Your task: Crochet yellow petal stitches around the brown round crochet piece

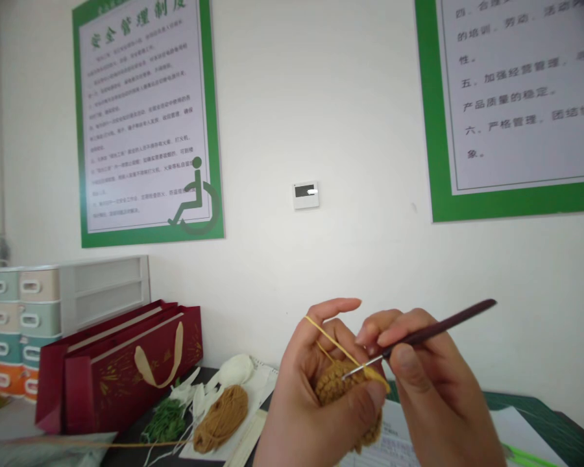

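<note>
1. A tan crochet piece [338, 383] is clamped between the left hand's [316, 389] thumb and fingers, held above the table.
2. Yellow yarn [333, 340] runs from the piece over the raised left index finger.
3. The right hand [431, 383] is closed around a crochet hook [433, 334], whose tip touches the piece.
4. Left of the hands, a tan yarn skein [221, 418] lies on white paper [263, 383] on the table [126, 447].
5. Farther left stand a red bag [131, 370] and plastic drawers [22, 324].
</note>
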Demonstrator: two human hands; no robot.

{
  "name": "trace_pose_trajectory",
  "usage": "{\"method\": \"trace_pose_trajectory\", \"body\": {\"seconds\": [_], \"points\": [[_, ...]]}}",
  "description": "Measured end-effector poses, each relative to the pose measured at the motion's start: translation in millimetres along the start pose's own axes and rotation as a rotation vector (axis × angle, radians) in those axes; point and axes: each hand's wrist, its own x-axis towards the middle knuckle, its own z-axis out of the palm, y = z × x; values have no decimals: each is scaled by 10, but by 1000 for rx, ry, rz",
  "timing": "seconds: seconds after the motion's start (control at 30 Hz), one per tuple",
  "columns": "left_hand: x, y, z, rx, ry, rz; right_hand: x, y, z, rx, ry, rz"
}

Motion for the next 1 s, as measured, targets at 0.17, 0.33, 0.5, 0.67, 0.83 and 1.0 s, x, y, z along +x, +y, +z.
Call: {"method": "trace_pose_trajectory", "body": {"seconds": [0.17,0.33,0.5,0.67,0.83,1.0], "points": [[-7,7,48,8,56,41,-21,12,1,-100,69,-108],[-18,40,82,-13,84,94,-14,31,-29,-48,172,-100],[-13,48,99,-1,129,74,1,3,-50,-71,189,-116],[-9,49,107,32,187,64,6,-25,-63,-63,153,-113],[-9,36,103,12,185,76,17,-22,-85,-60,146,-127],[-10,28,91,1,197,62,16,-20,-108,-72,160,-144]]}}
